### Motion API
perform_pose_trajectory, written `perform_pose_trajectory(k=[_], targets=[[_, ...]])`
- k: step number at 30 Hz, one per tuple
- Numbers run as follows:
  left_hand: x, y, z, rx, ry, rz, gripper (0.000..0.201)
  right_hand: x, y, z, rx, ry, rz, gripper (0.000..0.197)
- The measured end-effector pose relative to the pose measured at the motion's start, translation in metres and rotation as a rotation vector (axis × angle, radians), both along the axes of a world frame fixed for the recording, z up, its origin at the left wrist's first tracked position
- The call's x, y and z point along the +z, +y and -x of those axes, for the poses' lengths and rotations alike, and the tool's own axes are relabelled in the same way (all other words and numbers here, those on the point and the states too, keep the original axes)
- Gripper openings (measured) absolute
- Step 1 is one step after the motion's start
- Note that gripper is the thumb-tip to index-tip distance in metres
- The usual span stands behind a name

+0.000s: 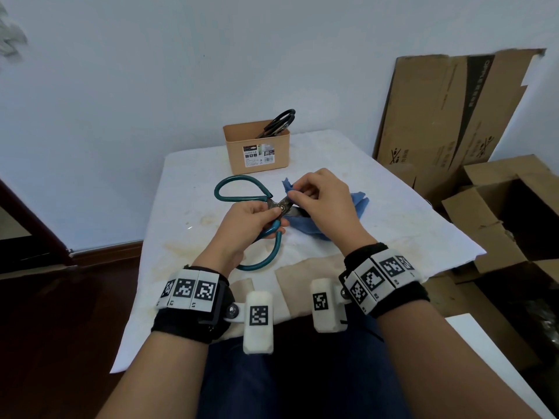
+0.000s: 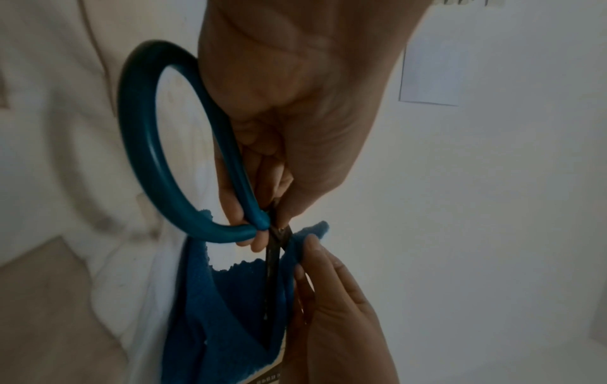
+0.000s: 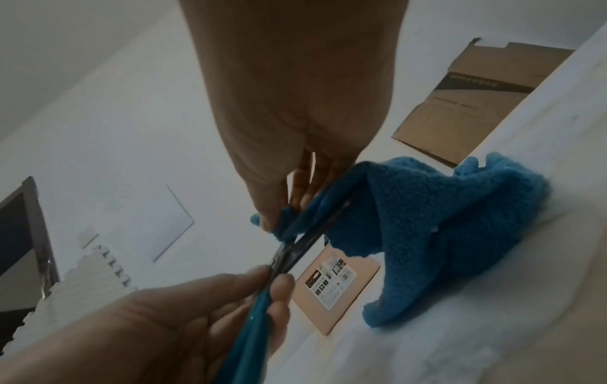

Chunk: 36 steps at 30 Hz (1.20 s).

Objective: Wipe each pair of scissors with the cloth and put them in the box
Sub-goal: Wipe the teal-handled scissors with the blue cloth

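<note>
Tan box (image 1: 257,152) holding black scissors (image 1: 279,120), left hand (image 1: 251,219) gripping teal scissors (image 1: 239,192), right hand (image 1: 323,198) pinching blue cloth (image 1: 358,201)

Small table (image 1: 393,213) with a stained white cover, a few bits sitting on it.

The box (image 1: 257,152) stood at the far edge, tan, label facing the camera, with black scissors (image 1: 279,120) sticking up out of it. The blue cloth (image 1: 357,201) was bunched up mid-table, partly resting on the cover and partly lifted. Near the front edge a beige fabric piece (image 1: 302,273) lay flat on the cover. Yellowish-brown stains ran down the left side of the top.
</note>
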State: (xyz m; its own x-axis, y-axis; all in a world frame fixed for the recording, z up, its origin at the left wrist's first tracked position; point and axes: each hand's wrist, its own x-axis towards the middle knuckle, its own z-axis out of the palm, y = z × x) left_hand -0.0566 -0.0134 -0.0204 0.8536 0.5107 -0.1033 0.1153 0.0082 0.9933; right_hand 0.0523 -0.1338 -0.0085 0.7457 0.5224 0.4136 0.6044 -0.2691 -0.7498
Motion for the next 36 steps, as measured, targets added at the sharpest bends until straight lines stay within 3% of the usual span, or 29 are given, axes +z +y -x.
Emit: perform_pose_trajectory(k=[8,11,17,25,36], targets=[[-0.004,0.001,0.0,0.015,0.003,-0.014,0.018,0.0,-0.002,-0.001,-0.004,0.034,0.068,0.011],[-0.003,-0.002,0.0,0.001,-0.015,-0.019,0.018,-0.005,0.001,-0.002,-0.087,0.046,0.035,0.011],[0.001,-0.002,-0.003,-0.017,-0.035,-0.052,0.015,-0.006,-0.004,-0.005,-0.234,0.105,0.087,0.044],[0.004,-0.006,-0.004,-0.03,-0.062,-0.074,0.015,0.008,-0.006,-0.006,-0.18,0.216,0.035,0.031],[0.009,-0.01,-0.005,-0.037,-0.089,-0.07,0.012,0.007,-0.003,-0.009,-0.191,0.22,-0.045,0.025]])
